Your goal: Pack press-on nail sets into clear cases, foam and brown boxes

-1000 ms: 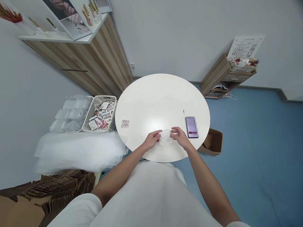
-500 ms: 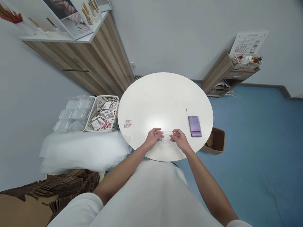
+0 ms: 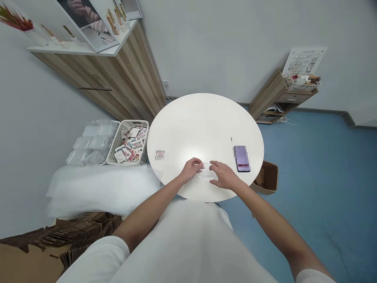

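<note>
A small clear plastic case [image 3: 207, 173] is near the front edge of the white round table [image 3: 203, 118]. My left hand [image 3: 191, 170] pinches it at the left side, thumb and fingers closed on the edge. At the right side, my right hand [image 3: 225, 176] has its fingers and thumb spread apart around the corner area, close to or touching the plastic. Whether anything lies inside the case is too faint to tell. Off to the left sits a small set of press-on nails [image 3: 160, 155], in two rows.
A phone with a purple screen [image 3: 242, 158] lies right of my hands. Left of the table are a white basket [image 3: 110, 158] of nail cards, clear plastic trays [image 3: 88, 143] and translucent sheets [image 3: 100, 188]. A cardboard box [image 3: 269, 177] stands on the floor at right.
My right hand has gone from pinching the case's right edge to spread fingers with the thumb lower. The left hand keeps its hold. The view has shifted slightly.
</note>
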`<state>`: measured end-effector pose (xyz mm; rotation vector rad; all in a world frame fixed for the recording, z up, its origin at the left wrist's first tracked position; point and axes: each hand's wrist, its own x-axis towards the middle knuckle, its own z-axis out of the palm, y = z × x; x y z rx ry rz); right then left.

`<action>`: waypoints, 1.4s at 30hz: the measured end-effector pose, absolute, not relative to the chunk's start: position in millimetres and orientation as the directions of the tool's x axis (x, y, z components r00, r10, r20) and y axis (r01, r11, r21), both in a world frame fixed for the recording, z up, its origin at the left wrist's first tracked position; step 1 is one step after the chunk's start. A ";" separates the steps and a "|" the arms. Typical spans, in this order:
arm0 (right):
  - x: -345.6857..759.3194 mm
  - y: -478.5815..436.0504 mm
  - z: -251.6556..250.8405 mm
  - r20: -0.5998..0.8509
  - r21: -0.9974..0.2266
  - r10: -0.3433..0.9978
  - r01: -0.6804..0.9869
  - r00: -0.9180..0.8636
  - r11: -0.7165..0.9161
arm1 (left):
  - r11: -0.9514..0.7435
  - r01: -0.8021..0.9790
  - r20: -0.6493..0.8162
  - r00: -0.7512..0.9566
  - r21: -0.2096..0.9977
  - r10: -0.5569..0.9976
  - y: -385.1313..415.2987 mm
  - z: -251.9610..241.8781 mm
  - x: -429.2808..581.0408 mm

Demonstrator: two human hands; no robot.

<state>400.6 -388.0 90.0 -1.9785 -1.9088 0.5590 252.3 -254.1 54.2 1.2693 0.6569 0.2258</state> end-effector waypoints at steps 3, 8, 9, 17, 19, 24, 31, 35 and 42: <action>406.6 -385.7 93.0 -0.008 -0.523 1.000 0.852 -0.009 0.003 | 0.067 0.190 -0.199 0.863 0.980 0.464 -249.6 62.3 243.2; 413.1 -384.0 95.9 0.015 -0.582 0.999 0.812 -0.035 0.038 | -0.257 0.208 -0.082 0.900 0.944 0.429 -245.7 69.1 238.8; 413.8 -383.4 95.7 0.017 -0.580 0.999 0.813 -0.042 0.044 | -0.279 0.201 -0.066 0.902 0.939 0.427 -246.2 68.7 239.8; 421.6 -378.0 97.9 0.041 -0.506 0.987 0.849 -0.155 0.154 | -0.247 0.129 -0.023 0.920 0.961 0.392 -253.3 66.3 245.3; 423.0 -377.4 98.2 0.054 -0.525 0.985 0.834 -0.166 0.169 | -0.218 0.144 -0.053 0.925 0.965 0.377 -253.8 67.8 245.5; 425.8 -373.5 97.7 0.090 -0.552 0.980 0.810 -0.180 0.199 | -0.174 0.150 -0.079 0.929 0.973 0.361 -254.3 70.7 245.8; 432.1 -368.5 91.0 0.088 -0.646 0.986 0.745 -0.141 0.164 | 0.017 0.124 -0.122 0.928 0.992 0.353 -257.6 70.9 251.2; 434.1 -369.4 84.1 0.089 -0.705 0.991 0.697 -0.099 0.133 | 0.144 0.085 -0.127 0.940 0.986 0.318 -259.8 70.1 254.9; 437.6 -370.2 74.7 0.098 -0.762 0.995 0.641 -0.026 0.092 | 0.300 0.083 -0.179 0.934 0.950 0.309 -261.3 71.8 260.4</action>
